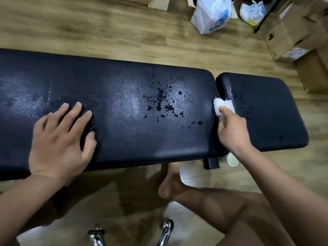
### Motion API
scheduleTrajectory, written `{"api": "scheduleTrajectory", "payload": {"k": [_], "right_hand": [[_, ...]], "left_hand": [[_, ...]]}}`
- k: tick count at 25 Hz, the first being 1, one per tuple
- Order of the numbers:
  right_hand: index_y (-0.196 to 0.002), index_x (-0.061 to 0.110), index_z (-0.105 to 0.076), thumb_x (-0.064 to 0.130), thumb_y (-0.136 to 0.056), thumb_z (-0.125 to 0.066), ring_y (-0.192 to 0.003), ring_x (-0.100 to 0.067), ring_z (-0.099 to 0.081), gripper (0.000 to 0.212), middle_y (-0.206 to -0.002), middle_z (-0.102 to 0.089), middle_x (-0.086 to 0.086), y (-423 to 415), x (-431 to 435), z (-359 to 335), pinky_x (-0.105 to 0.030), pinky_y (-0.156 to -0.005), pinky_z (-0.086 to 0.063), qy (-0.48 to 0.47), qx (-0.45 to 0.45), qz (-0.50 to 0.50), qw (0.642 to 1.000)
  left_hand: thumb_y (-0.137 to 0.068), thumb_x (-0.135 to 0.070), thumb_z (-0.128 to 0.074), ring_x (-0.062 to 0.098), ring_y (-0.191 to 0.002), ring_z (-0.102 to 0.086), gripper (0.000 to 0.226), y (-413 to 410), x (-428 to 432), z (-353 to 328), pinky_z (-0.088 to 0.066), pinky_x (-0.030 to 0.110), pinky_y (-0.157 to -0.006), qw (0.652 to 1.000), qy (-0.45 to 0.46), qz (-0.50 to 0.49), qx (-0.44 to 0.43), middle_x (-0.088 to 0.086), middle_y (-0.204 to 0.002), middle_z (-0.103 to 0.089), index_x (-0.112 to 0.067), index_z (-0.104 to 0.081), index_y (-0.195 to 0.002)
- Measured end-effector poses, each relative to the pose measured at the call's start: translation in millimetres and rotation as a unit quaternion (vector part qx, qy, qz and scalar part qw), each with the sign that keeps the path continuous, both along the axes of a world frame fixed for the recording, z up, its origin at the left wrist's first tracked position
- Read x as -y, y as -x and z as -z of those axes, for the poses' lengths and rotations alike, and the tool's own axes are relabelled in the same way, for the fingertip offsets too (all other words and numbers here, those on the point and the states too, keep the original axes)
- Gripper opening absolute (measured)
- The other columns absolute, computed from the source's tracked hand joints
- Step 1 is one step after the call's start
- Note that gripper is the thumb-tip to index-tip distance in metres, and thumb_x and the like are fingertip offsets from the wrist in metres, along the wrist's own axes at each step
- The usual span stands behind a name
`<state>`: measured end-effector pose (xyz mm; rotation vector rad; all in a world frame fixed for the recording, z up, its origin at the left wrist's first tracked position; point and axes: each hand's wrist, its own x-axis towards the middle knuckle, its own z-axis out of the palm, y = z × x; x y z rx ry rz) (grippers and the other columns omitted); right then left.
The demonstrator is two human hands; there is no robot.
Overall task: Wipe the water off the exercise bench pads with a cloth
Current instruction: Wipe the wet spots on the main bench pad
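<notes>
Well, the wooden floor (88, 29) runs out of sight on every side, and the long black bench pad (124, 142) crosses it from 9 o'clock, its left end cut off at the edge. Its frame is almost wholly hidden underneath.

The shorter seat pad (269, 128) sits at 3 o'clock, with a narrow gap between the two. Cardboard boxes (291, 32) are stacked at 2 o'clock, partly cropped. They look closed, so I can't tell what's inside, and their blue-and-white labels are too small to read. Two white plastic bags (211, 15) stand at 1 o'clock with blue print I can't make out, their contents hidden.

The left hand (60, 137) lies flat on the long pad at 8 o'clock, fingers spread and relaxed, gripping nothing. The right hand (232, 128) at 3 o'clock pinches a small white cloth (219, 104). The cloth is bunched at the gap and lapped onto the seat pad's near edge. From here the back of the hand covers most of its fingertips.

A paper cup (232, 159) peeks out below the pads by the right wrist at 4 o'clock, mostly hidden. I can't tell whether anything is in it.

Water drops (160, 102) bead and pool on the long pad just above centre, toward 12 o'clock. Finer specks dot the seat pad beyond the cloth.
</notes>
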<state>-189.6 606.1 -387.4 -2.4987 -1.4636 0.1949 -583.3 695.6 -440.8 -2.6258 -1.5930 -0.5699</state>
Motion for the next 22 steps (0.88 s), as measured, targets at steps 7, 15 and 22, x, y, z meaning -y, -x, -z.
{"api": "scheduleTrajectory", "payload": {"k": [7,15,22], "right_hand": [[-0.114,0.009,-0.062,0.027,-0.100,-0.042,-0.086,-0.038,-0.061,0.031,-0.091,-0.066,-0.020,-39,-120,-6,-0.037,-0.076,-0.047,0.033,-0.078,0.052,0.995],[-0.086,0.026,-0.064,0.039,-0.089,-0.043,-0.068,-0.027,-0.055,0.025,-0.073,-0.055,-0.003,-59,-135,-2,-0.033,-0.061,-0.044,0.072,-0.145,0.095,0.982],[-0.128,0.011,-0.059,-0.009,-0.081,-0.040,-0.130,-0.029,-0.049,0.055,-0.139,-0.053,-0.012,10,-33,-6,-0.024,-0.109,-0.028,0.028,0.002,-0.114,0.993]], "left_hand": [[-0.092,-0.038,-0.039,0.039,-0.140,-0.038,0.056,4,-3,12,-0.032,0.060,-0.108,0.999,0.024,0.008,0.028,0.016,-0.148,-0.049,-0.006,-0.058,-0.133],[-0.090,-0.036,-0.042,0.041,-0.134,-0.045,0.054,2,-2,2,-0.036,0.058,-0.102,1.000,0.006,0.009,0.012,0.016,-0.144,-0.053,-0.005,-0.062,-0.129],[-0.089,-0.034,-0.043,0.041,-0.133,-0.047,0.053,1,0,0,-0.036,0.056,-0.103,1.000,-0.011,0.013,-0.002,0.016,-0.143,-0.054,-0.004,-0.063,-0.127]]}}
